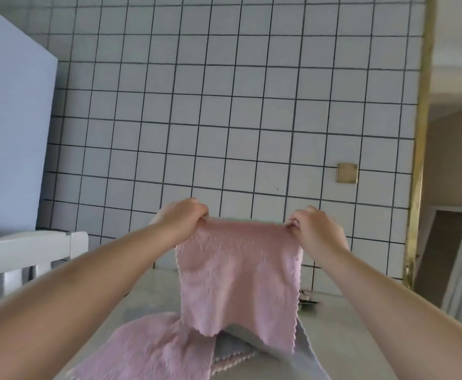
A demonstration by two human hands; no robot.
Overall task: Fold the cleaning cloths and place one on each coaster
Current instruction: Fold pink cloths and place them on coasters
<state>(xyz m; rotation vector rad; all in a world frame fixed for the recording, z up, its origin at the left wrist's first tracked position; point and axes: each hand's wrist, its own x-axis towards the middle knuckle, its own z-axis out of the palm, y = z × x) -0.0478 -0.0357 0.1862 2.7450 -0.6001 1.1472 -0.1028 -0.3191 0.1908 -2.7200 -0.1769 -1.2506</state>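
A pink cleaning cloth hangs in the air above the grey table, stretched by its two top corners. My left hand pinches the left corner and my right hand pinches the right one. Below it on the table lie another pink cloth at the near left and a grey cloth partly under the hanging one. No coaster is plainly visible; a small dark object shows at the cloth's right edge.
A white tiled wall rises right behind the table. A white chair back stands at the left beside a pale blue panel. A doorway with a brass-coloured edge opens at the right.
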